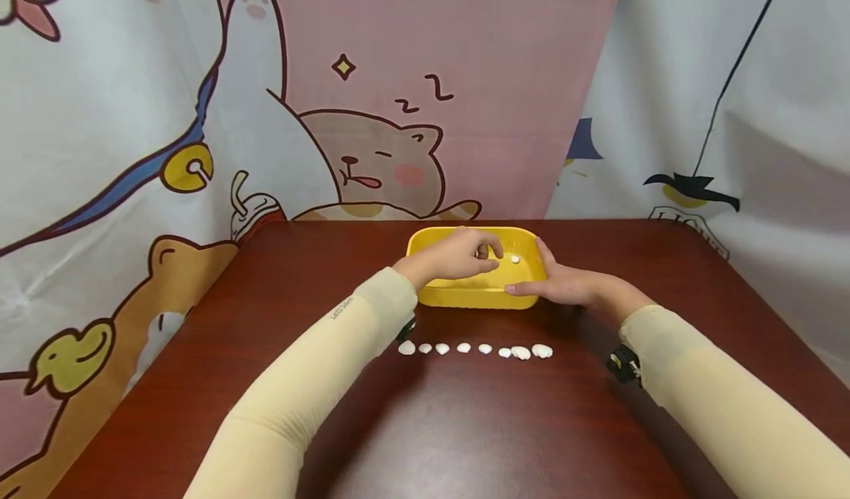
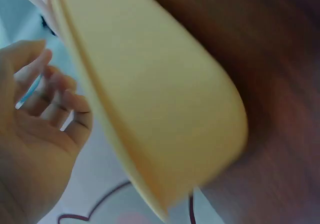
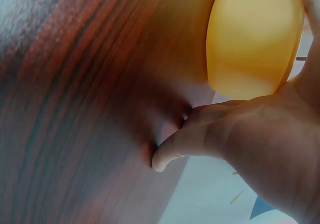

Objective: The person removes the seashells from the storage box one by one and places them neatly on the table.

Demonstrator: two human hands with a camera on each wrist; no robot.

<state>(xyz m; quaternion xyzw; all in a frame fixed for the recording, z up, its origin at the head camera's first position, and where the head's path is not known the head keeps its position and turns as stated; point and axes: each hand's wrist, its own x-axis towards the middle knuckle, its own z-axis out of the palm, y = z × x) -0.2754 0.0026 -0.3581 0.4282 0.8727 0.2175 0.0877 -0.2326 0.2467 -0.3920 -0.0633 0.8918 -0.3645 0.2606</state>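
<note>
A yellow plastic tub stands at the back of the table, with one small white shell inside near its right side. My left hand hovers over the tub, fingers loosely bent; in the left wrist view that hand shows nothing between fingers and thumb. At the tub's right end, my right hand holds it, thumb on the front rim and fingers along the side. The right wrist view shows fingertips of this hand down by the tabletop. White scallop-like shells lie in a row before the tub.
The dark reddish-brown table reaches back to a cartoon-printed cloth, which hangs behind and on both sides. Larger shells sit at the row's right end, two of them nearly touching.
</note>
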